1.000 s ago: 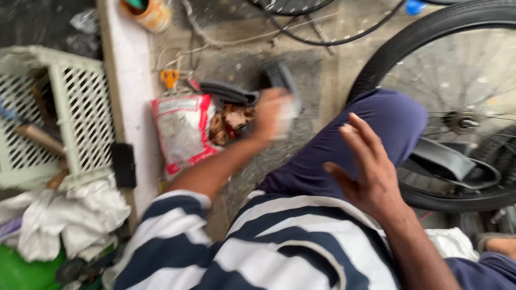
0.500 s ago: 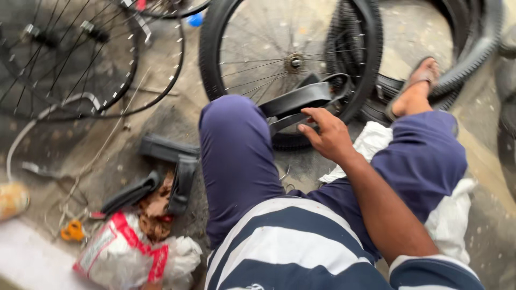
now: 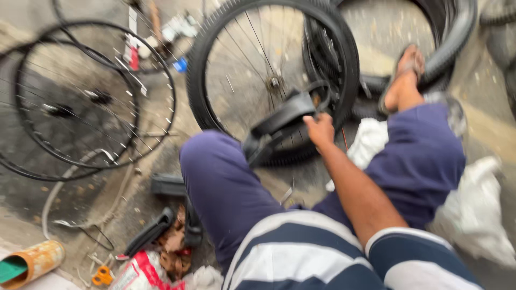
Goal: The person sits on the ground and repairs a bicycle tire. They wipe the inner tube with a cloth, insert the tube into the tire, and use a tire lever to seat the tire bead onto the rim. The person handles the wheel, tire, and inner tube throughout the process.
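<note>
The view has swung since a second ago: back then one hand reached left toward the red and white bag, and now that hand is out of sight, and the bag [image 3: 141, 271] sits low in the left corner. The right hand [image 3: 319, 130] has stayed up by the wheel, as it was half a second ago.

The right hand is closed around the end of a black rubber strip [image 3: 279, 121], like a piece of bike tube. The strip is long and bent. It runs from the hand down and left toward the knee [image 3: 207, 156] in blue trousers, and its other end curls up past the hand toward the middle of the bike wheel [image 3: 271, 80]. The strip lies in front of the wheel's lower spokes.

The wheel stands just past the knees, with its fat black tyre all around. Two bare rims [image 3: 80, 102] lie on the ground to the left. A foot in a sandal [image 3: 404, 75] rests to the right of the wheel. A white cloth [image 3: 473, 215] lies by the right leg.
</note>
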